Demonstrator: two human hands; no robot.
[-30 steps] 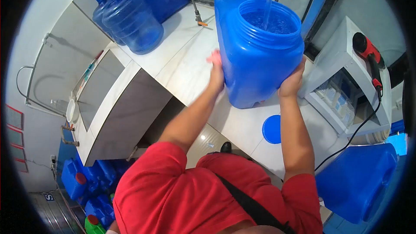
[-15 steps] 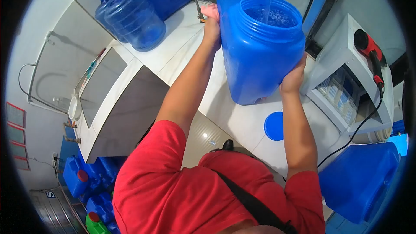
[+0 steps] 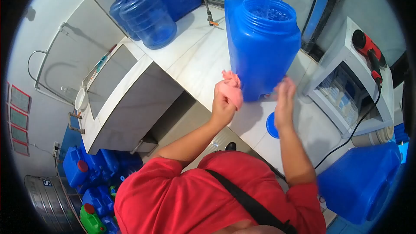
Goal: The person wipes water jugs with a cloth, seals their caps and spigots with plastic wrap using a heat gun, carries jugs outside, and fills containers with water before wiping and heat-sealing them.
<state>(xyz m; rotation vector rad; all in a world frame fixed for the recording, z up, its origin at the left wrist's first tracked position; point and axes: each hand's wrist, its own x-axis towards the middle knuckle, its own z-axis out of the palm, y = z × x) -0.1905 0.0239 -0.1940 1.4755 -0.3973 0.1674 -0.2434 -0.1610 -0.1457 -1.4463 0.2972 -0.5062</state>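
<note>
A large blue water container (image 3: pixel 265 56) stands upright on the white tiled counter, and a stream of water runs into its open threaded mouth. My left hand (image 3: pixel 223 106) is closed around a crumpled pink cloth (image 3: pixel 232 90) at the container's lower left side. Beside the lower right edge is my right hand (image 3: pixel 284 104), its fingers stretched out and slightly blurred, holding nothing. Partly hidden behind that hand, a round blue lid (image 3: pixel 271 126) lies on the counter.
Clear blue water bottles (image 3: pixel 149 21) stand at the back left, near a tap with an orange handle (image 3: pixel 213 23). A white cabinet (image 3: pixel 346 82) on the right carries a red and black heat gun (image 3: pixel 368 50) with a trailing cord. Several blue jugs (image 3: pixel 102 164) are stacked lower left.
Both hands have come off the container's sides and moved down toward me. The pink cloth came down with my left hand. The container stands on the counter, still receiving water.
</note>
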